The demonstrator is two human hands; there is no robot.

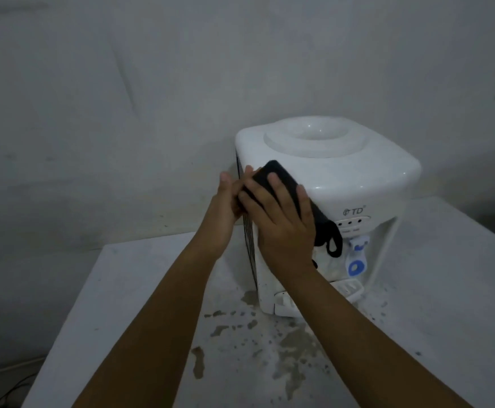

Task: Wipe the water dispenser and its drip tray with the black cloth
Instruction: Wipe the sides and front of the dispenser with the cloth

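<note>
A white countertop water dispenser stands on a stained white table against a grey wall, its drip tray low at the front beneath a blue tap. A black cloth is spread over the dispenser's front left corner, pressed flat under the right hand, fingers straight, a loop dangling beside it. The left hand rests open against the dispenser's side, fingertips touching the cloth's edge.

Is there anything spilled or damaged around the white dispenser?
Yes. The white table top in front of the white plastic water dispenser carries grey-brown blotches and specks, like spilled water or worn paint; which one cannot be told.
</note>
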